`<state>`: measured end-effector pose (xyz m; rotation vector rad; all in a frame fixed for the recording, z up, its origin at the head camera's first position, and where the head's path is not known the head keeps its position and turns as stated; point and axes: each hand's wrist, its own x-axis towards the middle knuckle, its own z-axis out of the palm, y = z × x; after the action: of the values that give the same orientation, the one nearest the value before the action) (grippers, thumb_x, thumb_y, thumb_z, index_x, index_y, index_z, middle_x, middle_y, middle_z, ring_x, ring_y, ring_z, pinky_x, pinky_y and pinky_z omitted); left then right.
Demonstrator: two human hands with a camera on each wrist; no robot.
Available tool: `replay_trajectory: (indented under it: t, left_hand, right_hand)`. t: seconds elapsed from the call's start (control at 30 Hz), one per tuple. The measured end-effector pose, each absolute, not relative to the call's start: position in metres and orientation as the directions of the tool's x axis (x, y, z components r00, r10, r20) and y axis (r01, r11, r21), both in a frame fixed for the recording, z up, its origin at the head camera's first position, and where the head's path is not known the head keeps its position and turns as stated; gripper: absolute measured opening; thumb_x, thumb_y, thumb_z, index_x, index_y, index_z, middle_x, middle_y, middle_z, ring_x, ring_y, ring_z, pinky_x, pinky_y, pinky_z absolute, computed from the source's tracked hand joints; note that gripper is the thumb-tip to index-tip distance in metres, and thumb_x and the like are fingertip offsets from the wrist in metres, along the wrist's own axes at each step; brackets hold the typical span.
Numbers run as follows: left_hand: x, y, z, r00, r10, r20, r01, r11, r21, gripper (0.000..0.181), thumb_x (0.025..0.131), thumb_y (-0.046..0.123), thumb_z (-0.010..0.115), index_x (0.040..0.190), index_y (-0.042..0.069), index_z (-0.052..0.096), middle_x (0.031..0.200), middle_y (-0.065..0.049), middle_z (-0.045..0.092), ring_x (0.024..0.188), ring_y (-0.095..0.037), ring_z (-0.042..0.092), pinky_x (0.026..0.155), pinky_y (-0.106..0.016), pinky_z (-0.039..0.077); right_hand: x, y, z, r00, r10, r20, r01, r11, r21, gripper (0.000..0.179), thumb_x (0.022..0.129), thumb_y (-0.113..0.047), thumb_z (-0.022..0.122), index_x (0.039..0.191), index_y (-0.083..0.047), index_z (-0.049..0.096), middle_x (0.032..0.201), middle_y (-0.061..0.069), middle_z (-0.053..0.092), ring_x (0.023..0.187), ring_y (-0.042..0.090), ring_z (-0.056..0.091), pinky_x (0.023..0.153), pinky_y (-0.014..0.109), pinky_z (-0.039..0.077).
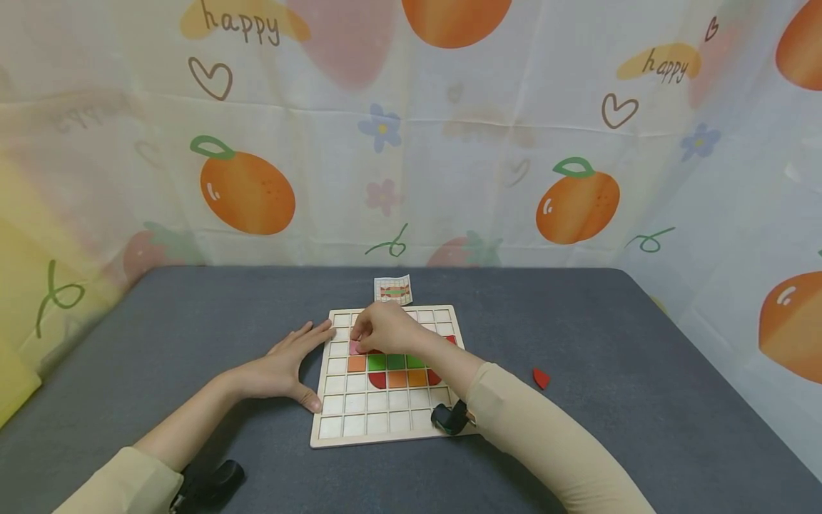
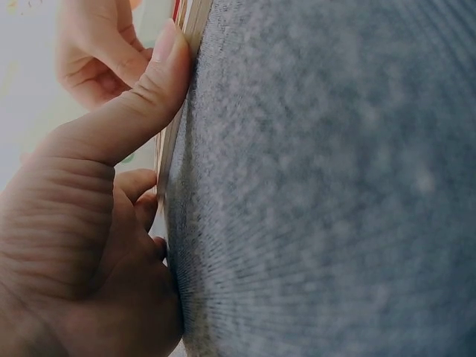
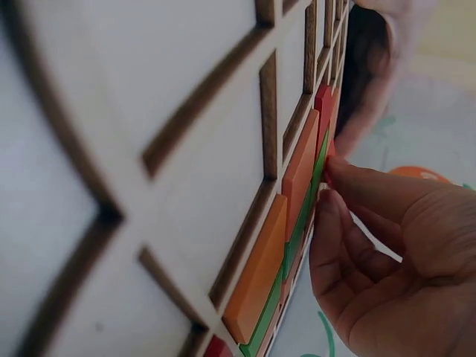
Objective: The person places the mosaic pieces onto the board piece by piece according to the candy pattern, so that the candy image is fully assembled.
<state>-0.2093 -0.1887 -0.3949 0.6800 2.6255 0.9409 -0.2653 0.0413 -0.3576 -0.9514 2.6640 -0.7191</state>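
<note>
My right hand (image 1: 388,328) reaches over a wooden grid board (image 1: 354,426), its thumb and finger pinching a small pink-looking tile (image 1: 354,347) at a cell on the left side. The fingers partly cover that tile, so its full outline is hidden. Green tiles (image 1: 377,363), orange tiles (image 1: 397,378) and rounded red pieces (image 1: 377,380) sit in nearby cells. In the right wrist view the fingertips of the right hand (image 3: 401,245) meet at the row's far end. My left hand (image 1: 282,365) spreads along the board's left edge, thumb and fingertips touching it.
Beyond the board lies a small pattern card (image 1: 394,289). One loose red piece (image 1: 541,378) rests on the dark grey table (image 1: 565,321) at the right. A fruit-printed cloth (image 1: 411,178) hangs behind the table. A black wrist strap (image 1: 451,419) overhangs the board's lower right corner.
</note>
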Motion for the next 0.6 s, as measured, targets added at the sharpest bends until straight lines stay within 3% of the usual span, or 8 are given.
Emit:
replay_trajectory:
  t: [0.37, 0.6]
  left_hand:
    - [-0.207, -0.189, -0.394, -0.850, 0.517, -0.099, 0.329, 0.669, 0.667, 0.122, 0.063, 0.044, 0.090, 0.157, 0.006, 0.023, 0.168, -0.015, 0.010, 0.153, -0.049, -0.004, 0.109, -0.079, 0.001]
    - [-0.207, -0.188, -0.391, -0.842, 0.533, -0.086, 0.351, 0.662, 0.662, 0.122, 0.063, 0.042, 0.091, 0.157, 0.006, 0.023, 0.168, -0.017, 0.010, 0.152, -0.050, -0.002, 0.109, -0.079, 0.002]
  right_hand:
    - [-0.267, 0.046, -0.352, -0.759, -0.651, -0.028, -0.528, 0.640, -0.558, 0.017, 0.089, -0.013, 0.072, 0.105, -0.009, 0.075, 0.086, 0.004, 0.075, 0.069, 0.008, 0.063, 0.065, 0.019, 0.048]
    - [-0.275, 0.076, -0.335, -0.777, -0.629, -0.027, -0.469, 0.607, -0.642, 0.021, 0.093, -0.013, 0.066, 0.112, -0.005, 0.072, 0.092, 0.014, 0.076, 0.075, 0.026, 0.072, 0.066, 0.026, 0.056]
